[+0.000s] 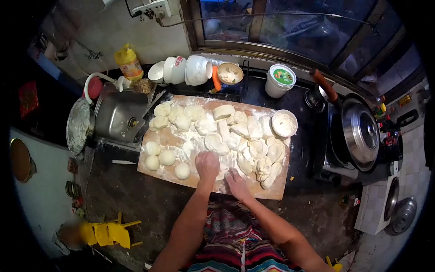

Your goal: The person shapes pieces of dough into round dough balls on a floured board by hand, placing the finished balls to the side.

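Observation:
A floured wooden board [174,179] lies before me with many pieces of pale dough. My left hand [207,164] is closed and pressed down near the board's front middle; what is under it is hidden. Just right of it, my right hand [236,183] rests low at the front edge, fingers stretched out, beside a flat bit of dough. Round dough balls [167,157] sit at the board's left. A flattened dough piece [216,143] lies just beyond my left hand. Irregular dough lumps [263,167] cover the right side. A bowl of flour [284,123] stands at the right corner.
A metal sink [118,113] is at the left, with a yellow bottle [128,62] behind it. White bowls [195,70] and a white tub [279,81] stand behind the board. A lidded pan [360,131] sits on the right stove. Yellow chairs [112,233] stand lower left, near a blurred figure.

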`<state>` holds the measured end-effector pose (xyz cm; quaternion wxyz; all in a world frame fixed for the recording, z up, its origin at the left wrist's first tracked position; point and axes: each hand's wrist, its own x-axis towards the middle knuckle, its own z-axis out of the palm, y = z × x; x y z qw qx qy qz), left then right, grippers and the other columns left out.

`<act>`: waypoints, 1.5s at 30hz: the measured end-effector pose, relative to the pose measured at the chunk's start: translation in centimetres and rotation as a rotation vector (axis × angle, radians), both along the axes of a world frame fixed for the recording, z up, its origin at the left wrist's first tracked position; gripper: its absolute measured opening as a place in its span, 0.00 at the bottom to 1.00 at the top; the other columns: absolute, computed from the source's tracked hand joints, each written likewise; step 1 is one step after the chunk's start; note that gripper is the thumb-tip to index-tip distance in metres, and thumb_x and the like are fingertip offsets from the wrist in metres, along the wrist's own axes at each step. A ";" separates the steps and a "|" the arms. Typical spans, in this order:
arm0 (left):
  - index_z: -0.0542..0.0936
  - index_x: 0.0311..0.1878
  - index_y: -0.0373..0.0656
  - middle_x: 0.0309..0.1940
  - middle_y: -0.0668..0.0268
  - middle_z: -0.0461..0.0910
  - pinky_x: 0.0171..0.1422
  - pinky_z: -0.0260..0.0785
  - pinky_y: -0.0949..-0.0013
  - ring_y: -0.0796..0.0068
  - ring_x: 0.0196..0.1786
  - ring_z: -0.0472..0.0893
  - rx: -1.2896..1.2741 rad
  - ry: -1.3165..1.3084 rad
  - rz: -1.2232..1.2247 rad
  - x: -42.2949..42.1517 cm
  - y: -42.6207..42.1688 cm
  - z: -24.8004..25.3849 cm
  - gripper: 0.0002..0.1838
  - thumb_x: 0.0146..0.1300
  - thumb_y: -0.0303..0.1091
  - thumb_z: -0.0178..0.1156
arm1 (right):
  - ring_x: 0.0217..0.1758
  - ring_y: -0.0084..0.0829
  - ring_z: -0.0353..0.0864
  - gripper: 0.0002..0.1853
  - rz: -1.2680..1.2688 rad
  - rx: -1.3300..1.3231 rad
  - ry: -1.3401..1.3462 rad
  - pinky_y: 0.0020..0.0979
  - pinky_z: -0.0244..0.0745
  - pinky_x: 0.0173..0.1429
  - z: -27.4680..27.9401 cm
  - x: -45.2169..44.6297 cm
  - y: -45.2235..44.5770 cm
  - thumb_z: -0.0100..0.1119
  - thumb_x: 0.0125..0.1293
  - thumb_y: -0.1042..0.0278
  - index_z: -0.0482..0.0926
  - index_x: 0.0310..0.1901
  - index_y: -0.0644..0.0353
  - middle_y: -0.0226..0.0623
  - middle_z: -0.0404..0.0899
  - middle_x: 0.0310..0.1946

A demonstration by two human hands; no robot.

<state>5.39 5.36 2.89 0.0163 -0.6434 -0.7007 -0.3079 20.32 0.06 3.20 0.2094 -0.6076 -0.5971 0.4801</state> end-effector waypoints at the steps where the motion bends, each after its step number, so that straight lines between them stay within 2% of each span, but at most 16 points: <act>1: 0.74 0.27 0.41 0.26 0.55 0.74 0.41 0.66 0.51 0.53 0.33 0.75 -0.003 -0.032 -0.099 -0.3 -0.2 -0.4 0.06 0.59 0.31 0.53 | 0.41 0.41 0.80 0.22 -0.096 -0.155 0.177 0.38 0.74 0.45 -1.3 -0.6 0.0 0.50 0.71 0.57 0.67 0.58 0.64 0.44 0.76 0.36; 4: 0.76 0.30 0.40 0.26 0.53 0.75 0.42 0.66 0.48 0.50 0.34 0.75 -0.095 -0.136 -0.152 0.6 -4.1 -3.1 0.08 0.61 0.31 0.51 | 0.44 0.44 0.78 0.19 -0.071 -0.147 0.303 0.40 0.73 0.48 -2.4 -0.3 -0.1 0.54 0.68 0.62 0.70 0.57 0.62 0.46 0.74 0.36; 6: 0.78 0.36 0.38 0.30 0.51 0.76 0.45 0.66 0.48 0.47 0.35 0.75 -0.029 -0.396 0.127 2.0 -7.1 -3.7 0.10 0.63 0.33 0.50 | 0.45 0.44 0.77 0.18 0.145 0.109 0.222 0.41 0.73 0.49 1.3 0.4 -1.0 0.56 0.65 0.66 0.72 0.55 0.60 0.46 0.72 0.37; 9: 0.78 0.35 0.38 0.31 0.52 0.77 0.49 0.63 0.49 0.46 0.37 0.74 0.154 -0.137 0.278 2.2 -7.9 -3.6 0.11 0.64 0.36 0.51 | 0.46 0.43 0.76 0.18 0.301 0.351 0.089 0.41 0.72 0.49 2.8 0.2 -1.7 0.60 0.61 0.68 0.75 0.53 0.59 0.47 0.72 0.39; 11: 0.78 0.33 0.38 0.30 0.53 0.77 0.49 0.63 0.49 0.48 0.37 0.74 0.007 -0.005 0.134 0.8 -4.8 -1.4 0.11 0.63 0.36 0.52 | 0.43 0.44 0.77 0.21 0.260 0.439 0.040 0.41 0.73 0.48 0.5 0.3 -1.5 0.61 0.61 0.66 0.72 0.56 0.60 0.48 0.72 0.39; 15: 0.74 0.27 0.38 0.30 0.54 0.75 0.44 0.63 0.49 0.51 0.36 0.73 0.001 0.056 0.065 -0.9 -0.6 -0.9 0.09 0.61 0.32 0.53 | 0.39 0.40 0.81 0.27 0.001 -0.057 0.100 0.41 0.74 0.48 0.9 -0.6 -0.2 0.57 0.68 0.60 0.63 0.63 0.62 0.52 0.76 0.42; 18: 0.77 0.29 0.38 0.32 0.51 0.77 0.48 0.63 0.50 0.49 0.39 0.74 -0.267 -0.118 -0.067 -0.6 -1.6 -1.5 0.13 0.63 0.37 0.53 | 0.44 0.44 0.80 0.26 0.007 -0.136 0.156 0.40 0.74 0.51 -1.1 -0.9 -0.2 0.59 0.64 0.64 0.65 0.62 0.61 0.55 0.76 0.46; 21: 0.77 0.31 0.37 0.33 0.48 0.77 0.48 0.64 0.50 0.47 0.41 0.74 -0.346 -1.110 0.211 -0.1 -5.0 -2.9 0.14 0.64 0.38 0.52 | 0.48 0.52 0.78 0.27 0.122 0.277 0.111 0.40 0.73 0.53 0.0 0.0 0.0 0.60 0.58 0.71 0.68 0.60 0.60 0.56 0.75 0.47; 24: 0.76 0.31 0.35 0.34 0.48 0.77 0.49 0.63 0.48 0.45 0.42 0.74 -0.040 -0.241 0.238 1.5 -6.9 -5.0 0.14 0.64 0.38 0.52 | 0.50 0.55 0.76 0.27 0.414 0.465 -0.048 0.42 0.73 0.53 2.0 0.4 -1.9 0.59 0.54 0.74 0.70 0.58 0.60 0.57 0.74 0.48; 25: 0.75 0.32 0.35 0.34 0.48 0.77 0.50 0.63 0.48 0.46 0.42 0.74 0.156 -0.087 0.237 1.8 -6.8 -4.7 0.13 0.64 0.37 0.53 | 0.49 0.55 0.76 0.24 0.403 0.348 -0.014 0.42 0.73 0.53 2.3 0.2 -2.1 0.57 0.59 0.73 0.69 0.59 0.61 0.57 0.74 0.48; 28: 0.76 0.32 0.36 0.33 0.51 0.77 0.50 0.63 0.51 0.49 0.42 0.74 -0.030 0.098 0.131 0.3 -3.1 -1.8 0.11 0.62 0.35 0.54 | 0.45 0.48 0.78 0.23 0.167 0.426 0.095 0.40 0.75 0.49 0.2 0.6 -1.7 0.57 0.62 0.71 0.69 0.59 0.62 0.54 0.75 0.46; 34: 0.75 0.32 0.40 0.33 0.54 0.75 0.48 0.63 0.50 0.52 0.40 0.74 -0.115 0.000 -0.039 0.3 -1.7 -1.6 0.07 0.62 0.33 0.53 | 0.37 0.31 0.80 0.24 -0.188 -0.243 0.378 0.32 0.76 0.40 -2.0 -1.6 -0.4 0.61 0.60 0.70 0.69 0.59 0.63 0.44 0.77 0.41; 36: 0.76 0.34 0.40 0.35 0.52 0.76 0.48 0.63 0.49 0.51 0.42 0.74 -0.057 0.043 -0.139 1.1 -4.4 -1.5 0.07 0.62 0.32 0.52 | 0.38 0.36 0.80 0.25 -0.027 -0.046 0.216 0.34 0.77 0.42 0.5 -0.2 -1.2 0.60 0.60 0.71 0.68 0.59 0.63 0.46 0.77 0.41; 39: 0.77 0.38 0.38 0.38 0.49 0.75 0.49 0.62 0.48 0.49 0.44 0.73 0.067 -0.011 0.291 3.2 -7.8 -3.0 0.09 0.62 0.33 0.52 | 0.39 0.43 0.80 0.25 0.221 0.515 -0.011 0.37 0.77 0.43 1.5 0.4 -2.7 0.58 0.59 0.73 0.68 0.59 0.63 0.49 0.76 0.40; 40: 0.77 0.38 0.38 0.38 0.49 0.75 0.49 0.61 0.48 0.49 0.44 0.73 0.045 -0.029 0.244 2.9 -7.9 -3.0 0.09 0.62 0.33 0.52 | 0.39 0.45 0.80 0.25 0.301 0.746 -0.084 0.38 0.76 0.44 1.4 0.4 -3.5 0.58 0.58 0.73 0.68 0.59 0.63 0.50 0.76 0.39; 45: 0.76 0.39 0.35 0.39 0.49 0.75 0.52 0.60 0.51 0.48 0.45 0.71 -0.050 0.095 0.136 -0.5 -2.2 -1.7 0.11 0.62 0.34 0.51 | 0.35 0.45 0.80 0.30 0.085 0.030 0.089 0.39 0.77 0.42 3.1 0.2 -0.8 0.60 0.60 0.71 0.60 0.63 0.64 0.48 0.77 0.36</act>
